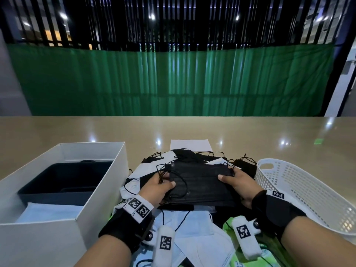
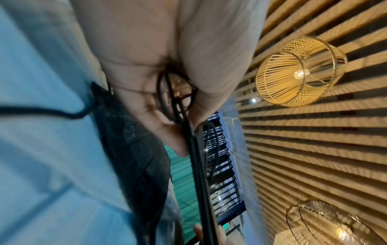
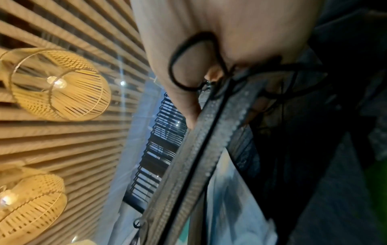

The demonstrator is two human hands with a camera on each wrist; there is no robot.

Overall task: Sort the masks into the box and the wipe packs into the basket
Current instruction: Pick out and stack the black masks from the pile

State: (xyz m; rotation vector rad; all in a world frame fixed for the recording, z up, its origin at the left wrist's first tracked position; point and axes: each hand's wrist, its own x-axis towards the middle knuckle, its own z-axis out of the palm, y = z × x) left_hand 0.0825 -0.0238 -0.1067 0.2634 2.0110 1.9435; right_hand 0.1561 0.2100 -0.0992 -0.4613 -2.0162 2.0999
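Two hands hold one flat stack of pleated black masks (image 1: 200, 185) above the heap: left hand (image 1: 157, 188) pinches its left end, right hand (image 1: 238, 185) its right. One white cardboard box (image 1: 100, 189) lies left of the stack, one perforated white plastic basket (image 1: 300, 191) right.

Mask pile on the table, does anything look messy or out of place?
Yes: the mask pile lies jumbled, black, white and blue overlapping askew, ear loops tangled, and green wipe packs sit half buried under it.

No readable text shows; the wrist bands (image 1: 139, 207) carry only square code markers.
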